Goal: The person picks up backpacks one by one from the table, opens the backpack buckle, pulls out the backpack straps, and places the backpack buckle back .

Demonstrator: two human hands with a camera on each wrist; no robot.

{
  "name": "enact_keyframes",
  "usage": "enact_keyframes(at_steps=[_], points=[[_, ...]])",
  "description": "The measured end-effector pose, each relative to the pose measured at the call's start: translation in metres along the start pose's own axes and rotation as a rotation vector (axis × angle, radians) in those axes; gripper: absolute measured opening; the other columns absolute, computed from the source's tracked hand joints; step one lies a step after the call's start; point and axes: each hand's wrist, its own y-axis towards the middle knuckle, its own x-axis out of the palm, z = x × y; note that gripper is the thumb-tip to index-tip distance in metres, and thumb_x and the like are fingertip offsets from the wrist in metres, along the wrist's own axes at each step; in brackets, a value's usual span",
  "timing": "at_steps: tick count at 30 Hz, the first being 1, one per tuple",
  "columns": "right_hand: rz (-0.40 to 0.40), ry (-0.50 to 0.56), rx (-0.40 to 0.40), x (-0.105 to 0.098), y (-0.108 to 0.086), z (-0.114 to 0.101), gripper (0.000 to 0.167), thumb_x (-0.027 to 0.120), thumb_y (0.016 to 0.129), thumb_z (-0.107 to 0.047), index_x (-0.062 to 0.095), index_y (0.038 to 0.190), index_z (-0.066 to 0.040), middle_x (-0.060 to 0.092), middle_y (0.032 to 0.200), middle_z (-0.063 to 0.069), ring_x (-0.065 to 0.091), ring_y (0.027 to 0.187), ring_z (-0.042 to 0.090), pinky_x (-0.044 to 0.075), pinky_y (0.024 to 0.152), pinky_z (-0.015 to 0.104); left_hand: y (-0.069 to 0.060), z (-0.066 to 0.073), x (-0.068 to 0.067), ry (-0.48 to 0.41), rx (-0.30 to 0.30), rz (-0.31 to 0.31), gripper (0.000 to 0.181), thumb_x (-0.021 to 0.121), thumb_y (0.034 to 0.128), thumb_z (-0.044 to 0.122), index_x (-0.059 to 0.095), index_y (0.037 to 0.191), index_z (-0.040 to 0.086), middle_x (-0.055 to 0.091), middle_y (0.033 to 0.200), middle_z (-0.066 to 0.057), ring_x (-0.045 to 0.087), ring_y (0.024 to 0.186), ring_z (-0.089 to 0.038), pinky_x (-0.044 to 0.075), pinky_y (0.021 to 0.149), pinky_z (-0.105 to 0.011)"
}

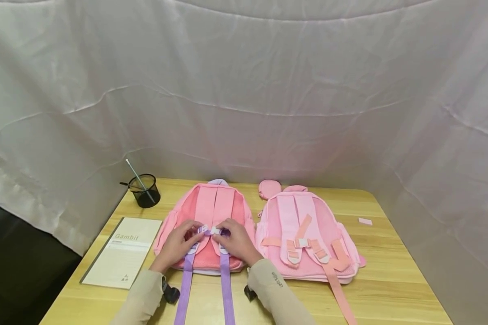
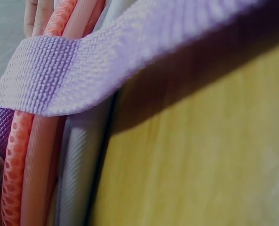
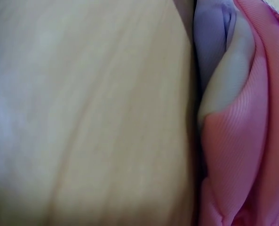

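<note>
A coral pink backpack [image 1: 187,203] lies with its shoulder straps facing up in the head view. Over its lower middle, my left hand [image 1: 175,246] pinches one white buckle piece [image 1: 203,229]. My right hand [image 1: 237,241] pinches another white buckle piece [image 1: 215,230] close beside it, with purple webbing between them. Whether the pieces are joined, I cannot tell. Two purple straps [image 1: 226,289] run down toward me. One purple strap [image 2: 101,66] crosses the backpack's edge in the left wrist view. The right wrist view shows the backpack's side [image 3: 233,160], not the fingers.
To the right lies a light pink backpack [image 1: 325,216], its orange straps joined by a white buckle [image 1: 302,243]. A notebook [image 1: 119,253] and a black mesh pen holder [image 1: 146,194] are on the left. A small pink card [image 1: 365,221] lies on the wooden table [image 1: 398,280].
</note>
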Motion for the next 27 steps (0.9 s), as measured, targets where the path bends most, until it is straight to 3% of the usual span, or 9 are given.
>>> enact_keyframes(at_steps=[8,14,22,27], points=[[0.023,-0.001,-0.028,-0.0005,-0.0004,0.0046,0.017,0.079,0.091,-0.022,0.073,0.104,-0.013,0.069,0.1,-0.001,0.062,0.094,0.01,0.053,0.089,0.029,-0.0003,-0.0018,-0.0004,0.011,0.025,0.02,0.022,0.07,0.1004,0.029,0.068,0.122,0.025,0.064,0.1,0.007,0.055,0.082,-0.011,0.048,0.074,-0.026],[0.054,-0.007,-0.017,-0.0002,-0.0009,0.0073,0.017,0.079,0.09,-0.021,0.071,0.102,-0.012,0.068,0.1,0.0,0.059,0.095,0.012,0.051,0.088,0.031,0.0007,-0.0025,-0.0006,-0.022,0.037,0.038,0.023,0.073,0.0978,0.026,0.069,0.12,0.022,0.066,0.094,0.006,0.054,0.077,-0.008,0.047,0.07,-0.025],[0.05,0.018,0.001,-0.0007,0.0008,0.0077,0.013,0.077,0.089,-0.018,0.066,0.097,-0.018,0.065,0.099,-0.002,0.059,0.095,0.013,0.049,0.09,0.032,0.0023,-0.0035,-0.0032,-0.082,0.003,0.028,0.022,0.075,0.0965,0.026,0.07,0.117,0.021,0.063,0.086,0.006,0.054,0.072,-0.009,0.046,0.066,-0.024],[0.04,0.037,0.002,0.0001,0.0003,0.0069,0.013,0.075,0.087,-0.012,0.067,0.097,-0.016,0.064,0.096,-0.002,0.056,0.089,0.011,0.048,0.083,0.027,0.0014,-0.0077,-0.0022,-0.107,0.02,0.049,0.019,0.077,0.0947,0.022,0.07,0.112,0.018,0.065,0.085,0.005,0.056,0.073,-0.008,0.048,0.066,-0.023]])
